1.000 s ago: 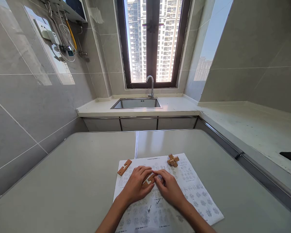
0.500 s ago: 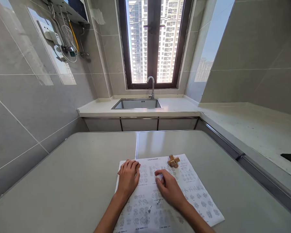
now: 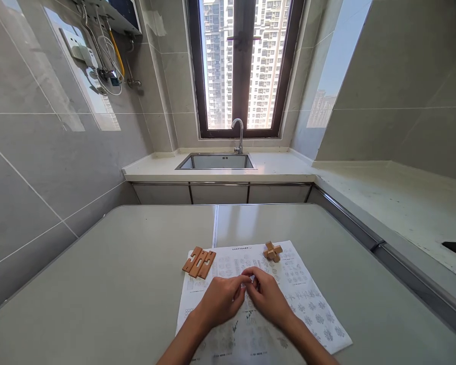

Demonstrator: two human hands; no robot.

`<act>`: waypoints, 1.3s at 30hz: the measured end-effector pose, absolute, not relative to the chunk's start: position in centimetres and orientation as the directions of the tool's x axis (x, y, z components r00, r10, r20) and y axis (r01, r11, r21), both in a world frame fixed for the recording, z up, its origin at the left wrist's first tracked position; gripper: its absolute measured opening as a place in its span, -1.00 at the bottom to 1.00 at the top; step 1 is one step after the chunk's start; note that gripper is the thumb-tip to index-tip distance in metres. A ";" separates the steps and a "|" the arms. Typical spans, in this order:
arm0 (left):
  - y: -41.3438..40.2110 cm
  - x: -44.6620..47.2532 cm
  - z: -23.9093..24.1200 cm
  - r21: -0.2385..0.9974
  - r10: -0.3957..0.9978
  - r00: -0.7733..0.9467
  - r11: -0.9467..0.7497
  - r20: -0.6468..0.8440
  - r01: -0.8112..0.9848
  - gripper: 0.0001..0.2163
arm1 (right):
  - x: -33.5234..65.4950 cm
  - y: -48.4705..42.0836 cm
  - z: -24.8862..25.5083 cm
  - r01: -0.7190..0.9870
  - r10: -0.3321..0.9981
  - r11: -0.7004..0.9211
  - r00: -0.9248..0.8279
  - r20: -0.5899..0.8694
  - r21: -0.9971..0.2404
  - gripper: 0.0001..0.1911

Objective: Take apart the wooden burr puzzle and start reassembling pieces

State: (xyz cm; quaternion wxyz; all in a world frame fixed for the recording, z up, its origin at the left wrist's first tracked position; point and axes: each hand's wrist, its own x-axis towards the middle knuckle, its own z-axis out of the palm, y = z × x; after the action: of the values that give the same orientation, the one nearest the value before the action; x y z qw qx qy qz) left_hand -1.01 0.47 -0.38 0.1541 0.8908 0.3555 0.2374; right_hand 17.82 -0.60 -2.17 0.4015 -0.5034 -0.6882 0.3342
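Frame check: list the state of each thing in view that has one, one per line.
left hand: over the sheet, fingertips meeting the right hand's
right hand: pinching something small, too hidden to identify
flat wooden pieces: two, side by side, untouched
assembled wooden cross: resting on the sheet
instruction sheet: flat on table
faucet: no water visible
window: closed

A pale grey, smooth-topped table is seen, divided by a seam towards twelve o'clock. A white printed instruction sheet is laid flat on it at six o'clock.
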 end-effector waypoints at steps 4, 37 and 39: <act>0.2 -0.7 -0.4 0.460 0.700 0.651 -0.700 0.292 0.546 -0.66 | 17.9 -0.5 -2.4 0.409 0.954 0.291 -0.190 0.232 -0.865 -0.77; 0.2 -0.9 -0.1 0.472 0.735 0.626 -0.663 0.261 0.582 -0.69 | 17.9 -0.5 -2.2 0.428 0.949 0.305 -0.207 0.236 -0.851 -0.77; 0.2 -0.8 0.0 0.471 0.735 0.626 -0.663 0.261 0.582 -0.69 | 17.9 -0.5 -2.2 0.428 0.949 0.305 -0.208 0.236 -0.851 -0.77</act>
State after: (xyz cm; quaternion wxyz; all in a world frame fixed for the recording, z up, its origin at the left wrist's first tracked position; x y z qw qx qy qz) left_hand -0.83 0.20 -0.05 0.1735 0.8849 0.3719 0.2205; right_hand 17.91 -0.52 -2.16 0.3962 -0.4890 -0.7041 0.3290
